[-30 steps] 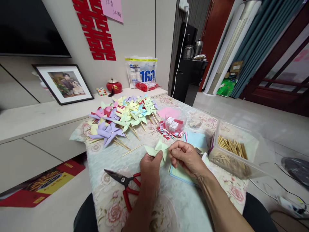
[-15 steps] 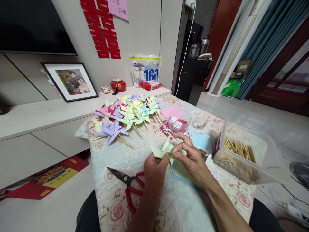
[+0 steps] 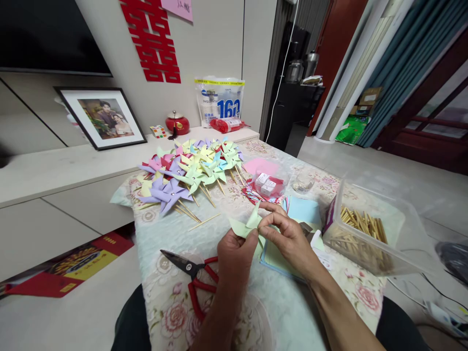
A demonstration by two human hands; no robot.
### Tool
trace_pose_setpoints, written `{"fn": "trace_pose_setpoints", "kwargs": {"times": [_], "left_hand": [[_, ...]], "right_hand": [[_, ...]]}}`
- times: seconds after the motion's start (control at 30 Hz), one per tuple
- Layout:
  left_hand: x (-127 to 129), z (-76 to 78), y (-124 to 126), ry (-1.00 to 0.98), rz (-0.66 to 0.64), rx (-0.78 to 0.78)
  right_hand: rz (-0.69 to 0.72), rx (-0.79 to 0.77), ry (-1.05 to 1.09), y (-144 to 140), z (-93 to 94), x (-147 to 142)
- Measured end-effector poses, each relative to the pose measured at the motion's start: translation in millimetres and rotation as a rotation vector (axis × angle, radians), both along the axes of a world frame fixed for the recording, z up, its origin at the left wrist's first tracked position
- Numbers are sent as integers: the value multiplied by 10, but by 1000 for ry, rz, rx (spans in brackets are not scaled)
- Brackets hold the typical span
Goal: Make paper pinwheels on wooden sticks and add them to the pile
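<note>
A pale green paper pinwheel (image 3: pixel 241 227) is held up between both hands over the table. My left hand (image 3: pixel 236 248) pinches it from the left, thumb near its middle. From the right, the closed thumb and fingers of my right hand (image 3: pixel 283 234) grip it close to the centre; whether a small pin is there I cannot make out. Red-handled scissors (image 3: pixel 195 273) lie with blades slightly apart, left of my left forearm. Beneath my right hand is a stack of coloured paper sheets (image 3: pixel 278 263). One bare stick (image 3: pixel 204 222) lies beyond my left hand.
Finished pinwheels (image 3: pixel 197 168) on sticks are piled at the table's far left. A clear plastic box (image 3: pixel 365 253) of wooden sticks stands at right. Behind my hands lie a bag with small white boxes (image 3: pixel 266 184) and blue paper (image 3: pixel 303 212). A clear round dish (image 3: pixel 303 184) sits farther back.
The view has shifted slightly. My right fingertips have moved a little closer to the pinwheel's centre, and both hands keep their hold on it.
</note>
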State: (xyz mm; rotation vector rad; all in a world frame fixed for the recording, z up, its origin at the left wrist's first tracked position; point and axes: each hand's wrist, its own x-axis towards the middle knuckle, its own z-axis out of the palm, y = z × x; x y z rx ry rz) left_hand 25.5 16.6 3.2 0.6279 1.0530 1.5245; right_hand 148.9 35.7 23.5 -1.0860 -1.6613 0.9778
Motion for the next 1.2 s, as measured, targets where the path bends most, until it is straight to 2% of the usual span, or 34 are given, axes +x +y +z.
{"fn": "trace_pose_setpoints", "kwargs": {"times": [0.43, 0.8, 1.2], "left_hand": [[-12, -62, 0, 48, -11, -3], [-29, -64, -9, 38, -53, 3], [-15, -82, 3, 24, -39, -33]], "right_hand": [[4, 15, -26, 14, -18, 25], [12, -39, -26, 15, -7, 41], [3, -40, -41, 29, -43, 36]]}}
